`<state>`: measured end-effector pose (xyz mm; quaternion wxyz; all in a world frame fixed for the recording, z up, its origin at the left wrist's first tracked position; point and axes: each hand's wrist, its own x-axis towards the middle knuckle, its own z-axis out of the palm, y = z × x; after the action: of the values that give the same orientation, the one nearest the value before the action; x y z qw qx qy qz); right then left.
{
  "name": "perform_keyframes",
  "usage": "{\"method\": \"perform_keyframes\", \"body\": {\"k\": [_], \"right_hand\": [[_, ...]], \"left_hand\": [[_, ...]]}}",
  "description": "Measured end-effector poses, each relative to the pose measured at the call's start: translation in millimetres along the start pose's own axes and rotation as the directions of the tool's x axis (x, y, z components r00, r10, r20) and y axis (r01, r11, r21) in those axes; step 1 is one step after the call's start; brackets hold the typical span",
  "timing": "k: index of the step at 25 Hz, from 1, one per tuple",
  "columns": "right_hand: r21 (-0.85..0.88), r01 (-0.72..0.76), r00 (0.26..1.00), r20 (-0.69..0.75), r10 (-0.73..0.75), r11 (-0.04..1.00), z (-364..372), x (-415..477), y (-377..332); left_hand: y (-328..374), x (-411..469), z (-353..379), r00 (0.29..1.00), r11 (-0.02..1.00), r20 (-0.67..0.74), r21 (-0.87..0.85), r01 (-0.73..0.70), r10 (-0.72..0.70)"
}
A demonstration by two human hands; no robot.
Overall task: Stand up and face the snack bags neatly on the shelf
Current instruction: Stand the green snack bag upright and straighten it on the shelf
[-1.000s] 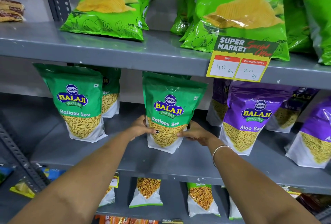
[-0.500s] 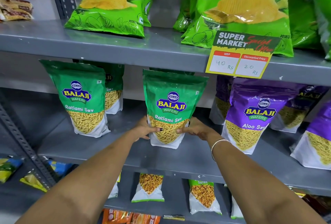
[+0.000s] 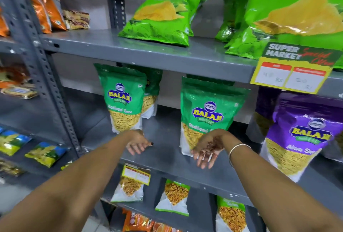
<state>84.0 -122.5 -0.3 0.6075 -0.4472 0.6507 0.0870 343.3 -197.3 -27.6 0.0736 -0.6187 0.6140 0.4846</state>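
Observation:
Two green Balaji Ratlami Sev bags stand upright and face forward on the grey middle shelf (image 3: pixel 163 157): one at the left (image 3: pixel 123 100), one in the middle (image 3: pixel 206 113). My left hand (image 3: pixel 138 143) hangs open, palm up, over the bare shelf between them, touching nothing. My right hand (image 3: pixel 207 148) is open too, fingers drooping, just in front of the middle bag's lower right corner, holding nothing. A purple Balaji Aloo Sev bag (image 3: pixel 304 135) stands upright to the right.
Green Crunchem chip bags (image 3: pixel 167 14) lean on the upper shelf. A yellow price tag (image 3: pixel 293 72) hangs from its edge. Small snack packs (image 3: pixel 172 196) sit on the lower shelf. A perforated grey upright (image 3: pixel 50 75) divides off the left bay with orange and yellow packs.
Both hands have let go of the middle green bag and drawn back, open. The view has swung left, showing more of the left bay.

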Motion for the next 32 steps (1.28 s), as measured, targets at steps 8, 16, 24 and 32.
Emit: {"method": "perform_keyframes", "body": {"k": [8,16,24,32], "right_hand": [[-0.021,0.417,0.803,-0.461,-0.379,0.909,49,73,-146],[0.15,0.735,0.566,-0.672,-0.477,0.662,87,119,-197],[0.223,0.664,0.634,-0.674,-0.379,0.714,115,96,-204],[0.231,0.566,0.697,-0.646,-0.311,0.791,138,80,-199]], "left_hand": [[-106,52,-144,0.918,0.966,-0.374,-0.155,-0.205,0.135],[-94,98,-144,0.833,0.801,-0.309,-0.263,-0.538,0.459],[-108,82,-135,0.856,0.824,-0.29,-0.263,-0.502,0.429],[-133,47,-131,0.865,0.849,-0.255,-0.207,-0.486,0.433]]}}
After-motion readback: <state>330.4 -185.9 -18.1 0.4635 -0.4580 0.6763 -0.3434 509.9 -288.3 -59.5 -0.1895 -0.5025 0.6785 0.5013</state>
